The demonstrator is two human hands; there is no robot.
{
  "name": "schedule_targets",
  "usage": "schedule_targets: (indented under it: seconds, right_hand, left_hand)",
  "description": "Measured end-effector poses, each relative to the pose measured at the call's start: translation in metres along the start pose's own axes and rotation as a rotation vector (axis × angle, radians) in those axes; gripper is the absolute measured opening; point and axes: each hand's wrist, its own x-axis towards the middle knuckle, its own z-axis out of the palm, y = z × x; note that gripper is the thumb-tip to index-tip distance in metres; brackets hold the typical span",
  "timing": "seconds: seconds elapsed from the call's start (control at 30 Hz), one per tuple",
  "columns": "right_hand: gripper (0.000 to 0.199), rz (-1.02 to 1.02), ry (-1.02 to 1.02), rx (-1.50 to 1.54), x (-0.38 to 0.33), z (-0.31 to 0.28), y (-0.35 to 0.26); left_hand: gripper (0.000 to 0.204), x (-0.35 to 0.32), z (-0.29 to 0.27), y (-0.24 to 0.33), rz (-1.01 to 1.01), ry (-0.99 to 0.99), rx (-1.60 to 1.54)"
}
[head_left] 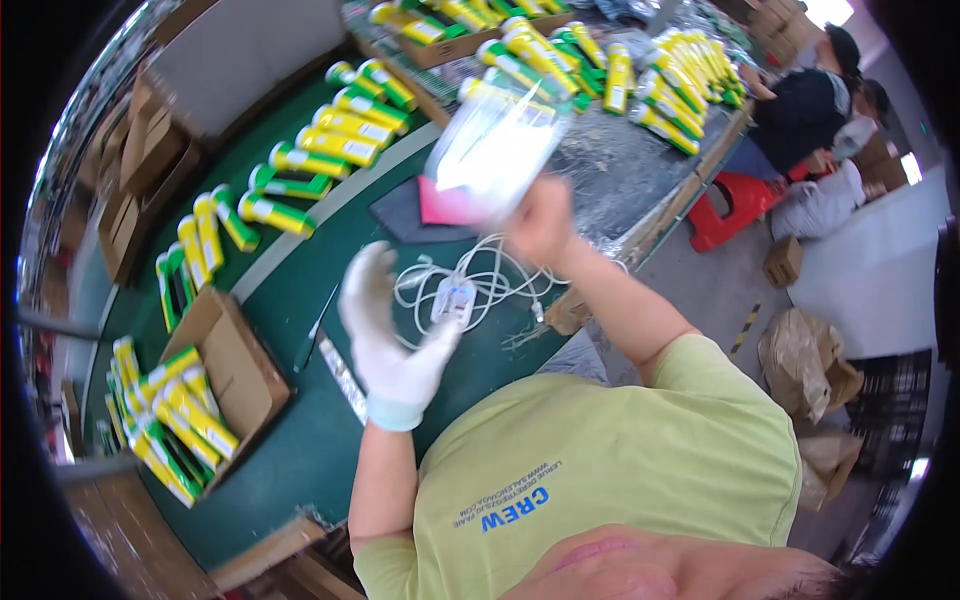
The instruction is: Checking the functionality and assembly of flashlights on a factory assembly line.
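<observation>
Holding clear plastic [495, 150] in right hand [541, 222], gloved left hand [390, 335] near cable [462, 273]

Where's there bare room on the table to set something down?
Bare green table: between the cardboard box and the left forearm, nearer the wearer than the screwdriver. Another patch: between the row of yellow-green packs and the left hand. Crowded: around the cable bundle, with the right hand and its blurred clear bag close by.

Pale green T-shirt [640, 440], blue lettering [515, 510], white-gloved left hand [388, 350]
</observation>
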Motion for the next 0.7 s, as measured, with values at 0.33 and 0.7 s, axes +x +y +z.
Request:
schedule_targets:
  seconds: [0.33, 0.7]
  right_hand:
    - [0.059, 0.708, -0.014, -0.369, 0.071, -0.094, 0.144]
    - [0.028, 0.546, 0.253, -0.568, 0.087, -0.103, 0.231]
  left_hand:
    - [0.073, 0.038, -0.063, -0.074, -0.51, 0.202, -0.382]
    - [0.058, 0.154, -0.168, -0.225, -0.596, 0.388, -0.382]
